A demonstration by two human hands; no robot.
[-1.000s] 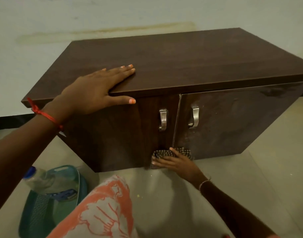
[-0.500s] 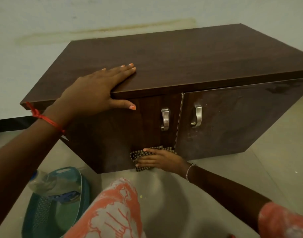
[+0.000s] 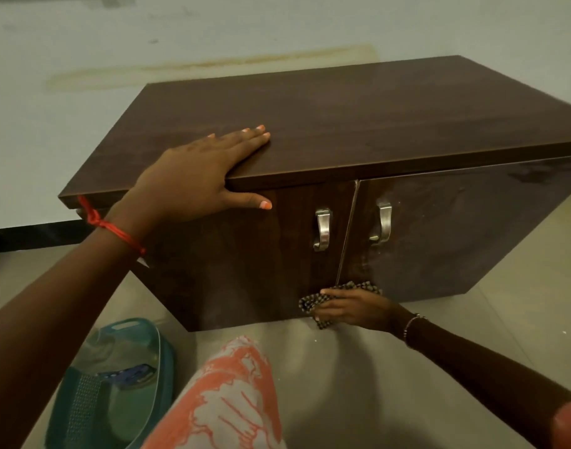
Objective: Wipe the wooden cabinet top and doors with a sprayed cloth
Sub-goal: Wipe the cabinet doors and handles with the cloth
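A low dark wooden cabinet [image 3: 358, 124] stands on the floor with two closed doors and two metal handles [image 3: 323, 230]. My left hand [image 3: 196, 179] lies flat on the front left of the cabinet top, fingers straight, thumb hanging over the edge onto the left door [image 3: 245, 264]. My right hand [image 3: 352, 307] presses a dark checked cloth [image 3: 310, 301] against the bottom of the doors, near the seam between them. The fingers lie across the cloth. The right door [image 3: 455, 234] shows smears.
A teal plastic basket [image 3: 83, 406] with a clear spray bottle [image 3: 125, 358] in it sits on the floor at the lower left. My knee in orange patterned fabric [image 3: 225, 396] is in front of the cabinet. A pale wall rises behind.
My right hand slid the cloth left along the bottom of the left door, then back right to the seam. My left hand stayed flat on the top.
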